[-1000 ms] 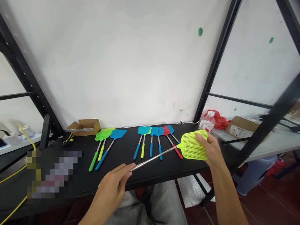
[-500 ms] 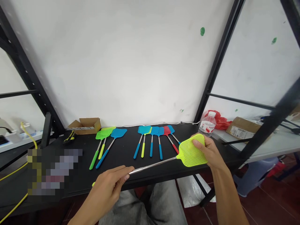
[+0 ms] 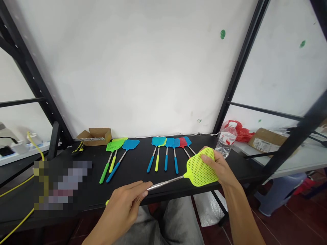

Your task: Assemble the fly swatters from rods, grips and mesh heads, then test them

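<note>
Between my two hands, above the front edge of the black table, is a yellow-green fly swatter with a metal telescopic rod. My left hand is closed around its handle end, hiding most of the grip; a yellow tip pokes out at the left. My right hand pinches the perforated head, thumb on the near face. Behind lie more fly swatters: a green one, a blue one and a yellow one between them on the left, and a row of several, mostly blue, plus a red one, near the middle.
An open cardboard box stands at the back left, a black-and-yellow tool before it. A water bottle is at the right, by a red plastic bag. Black metal posts flank the table.
My right hand has moved left and slightly down, bringing the swatter's head closer to my left hand. The visible metal rod is shorter. Both hands keep their hold.
</note>
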Demonstrator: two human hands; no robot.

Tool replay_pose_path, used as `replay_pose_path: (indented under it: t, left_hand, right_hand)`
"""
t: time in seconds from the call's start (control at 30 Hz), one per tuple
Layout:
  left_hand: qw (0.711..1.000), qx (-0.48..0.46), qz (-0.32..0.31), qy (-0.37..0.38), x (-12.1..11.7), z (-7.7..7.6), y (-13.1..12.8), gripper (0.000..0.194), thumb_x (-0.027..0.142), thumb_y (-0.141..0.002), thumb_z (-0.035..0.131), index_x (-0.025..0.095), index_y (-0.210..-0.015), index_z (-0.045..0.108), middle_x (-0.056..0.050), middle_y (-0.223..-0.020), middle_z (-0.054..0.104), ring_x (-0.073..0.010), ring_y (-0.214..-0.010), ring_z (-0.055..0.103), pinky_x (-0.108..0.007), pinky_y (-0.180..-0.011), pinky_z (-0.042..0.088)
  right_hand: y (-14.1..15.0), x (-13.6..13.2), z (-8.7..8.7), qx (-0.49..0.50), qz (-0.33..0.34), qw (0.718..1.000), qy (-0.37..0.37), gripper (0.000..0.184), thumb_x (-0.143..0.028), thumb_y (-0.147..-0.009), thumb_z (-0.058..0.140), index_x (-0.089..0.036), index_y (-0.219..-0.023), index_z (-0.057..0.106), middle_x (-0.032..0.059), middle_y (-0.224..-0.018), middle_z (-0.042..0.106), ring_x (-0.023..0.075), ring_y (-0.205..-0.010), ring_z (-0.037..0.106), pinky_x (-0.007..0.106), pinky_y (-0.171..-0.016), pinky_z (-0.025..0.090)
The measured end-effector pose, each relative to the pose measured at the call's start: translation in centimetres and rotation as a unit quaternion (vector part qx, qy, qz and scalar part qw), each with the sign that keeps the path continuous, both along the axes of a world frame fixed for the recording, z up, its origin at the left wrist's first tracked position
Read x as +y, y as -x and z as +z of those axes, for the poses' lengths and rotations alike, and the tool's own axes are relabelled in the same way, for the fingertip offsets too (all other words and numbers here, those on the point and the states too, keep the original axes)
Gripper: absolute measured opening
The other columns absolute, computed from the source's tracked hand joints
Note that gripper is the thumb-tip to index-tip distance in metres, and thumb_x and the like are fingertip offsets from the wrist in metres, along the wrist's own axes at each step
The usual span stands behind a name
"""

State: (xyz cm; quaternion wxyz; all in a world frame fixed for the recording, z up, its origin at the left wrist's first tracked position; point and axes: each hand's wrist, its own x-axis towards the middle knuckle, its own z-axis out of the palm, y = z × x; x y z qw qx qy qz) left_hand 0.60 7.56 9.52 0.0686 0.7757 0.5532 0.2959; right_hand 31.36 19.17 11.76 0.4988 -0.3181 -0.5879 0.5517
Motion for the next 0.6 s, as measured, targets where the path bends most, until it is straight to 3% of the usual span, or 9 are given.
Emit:
replay_pose_path:
  t: [0.17, 0.3, 0.47, 0.6]
  left_hand:
    - [0.998, -0.046, 0.001, 0.031, 0.1, 0.1, 0.3, 0.032, 0.033, -0.097, 0.041, 0.028, -0.116, 0.066, -0.002, -0.089, 0.069, -0.0168, -0.074, 0.063, -0.023, -0.065, 0.046]
    - [0.982, -0.181, 0.021, 0.054, 0.2, -0.3, -0.2, 0.035, 0.04, -0.097, 0.042, 0.022, -0.119, 0.063, 0.001, -0.07, 0.058, -0.0131, -0.061, 0.052, -0.021, -0.055, 0.04]
    - [0.902, -0.375, -0.053, 0.207, 0.0, -1.8, -3.8, 0.04, 0.049, -0.096, 0.04, 0.019, -0.116, 0.057, 0.005, -0.064, 0.047, -0.0065, -0.044, 0.036, -0.018, -0.04, 0.029]
    - [0.833, -0.454, -0.09, 0.302, -0.2, -3.1, -6.0, 0.042, 0.055, -0.094, 0.041, 0.019, -0.11, 0.053, 0.007, -0.062, 0.044, -0.0038, -0.037, 0.026, -0.017, -0.034, 0.022]
  right_hand:
    - [-0.3, 0.8, -0.2, 0.029, -0.001, 0.999, -0.013, 0.043, -0.053, -0.079, 0.068, -0.023, -0.109, 0.066, 0.0054, -0.081, 0.07, 0.0205, -0.063, 0.065, 0.028, -0.051, 0.05]
    - [-0.6, 1.7, -0.3, 0.076, 0.022, 0.996, -0.027, 0.06, -0.067, -0.083, 0.051, -0.023, -0.122, 0.062, 0.0117, -0.097, 0.072, 0.0211, -0.064, 0.064, 0.028, -0.046, 0.045]
    - [3.1, 0.6, -0.7, 0.038, 0.187, 0.981, -0.026, 0.057, -0.062, -0.087, 0.052, -0.022, -0.126, 0.06, 0.0181, -0.123, 0.066, 0.0286, -0.096, 0.068, 0.034, -0.067, 0.052]
    - [6.7, -0.6, -1.8, 0.044, 0.288, 0.956, -0.025, 0.042, -0.046, -0.093, 0.053, -0.016, -0.121, 0.064, 0.0165, -0.109, 0.072, 0.0255, -0.095, 0.07, 0.037, -0.082, 0.052]
